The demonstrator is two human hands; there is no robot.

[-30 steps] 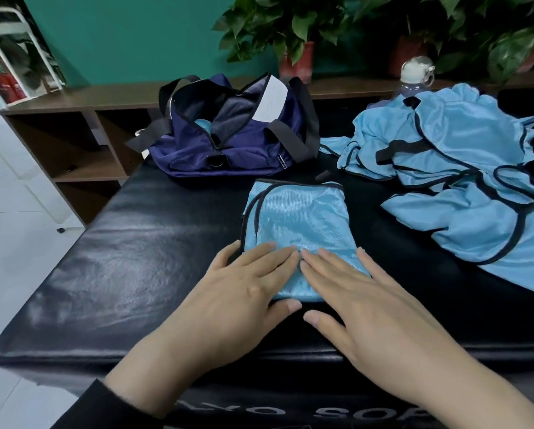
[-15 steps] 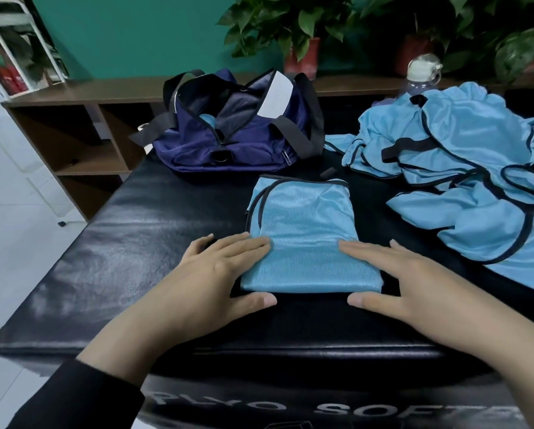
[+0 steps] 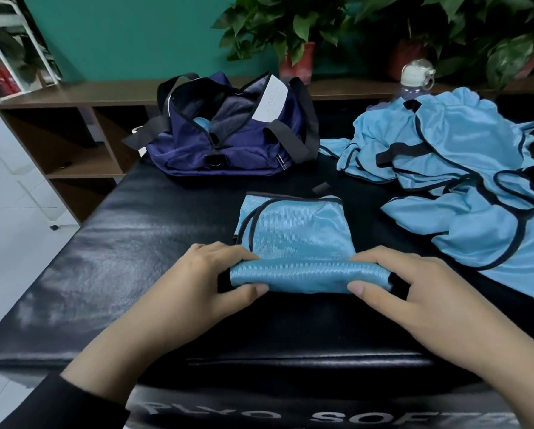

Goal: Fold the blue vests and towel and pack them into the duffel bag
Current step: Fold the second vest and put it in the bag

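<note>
- The folded vest (image 3: 296,239) lies on the black worktop (image 3: 129,258), straight ahead of the person; its near edge runs left to right, and its length points away toward the duffel bag (image 3: 228,140)
- The left hand (image 3: 197,283) pinches the near left corner, thumb under and fingers over; the right hand (image 3: 414,292) does the same at the near right corner; both are about equally close
- That near edge is lifted and curled over; the coming move is probably a fold or roll away from the body, along the vest's length
- The bag sits open beyond and a little left, some blue cloth inside; the unfolded vests (image 3: 464,181) are heaped to the right, well apart from the hands
</note>
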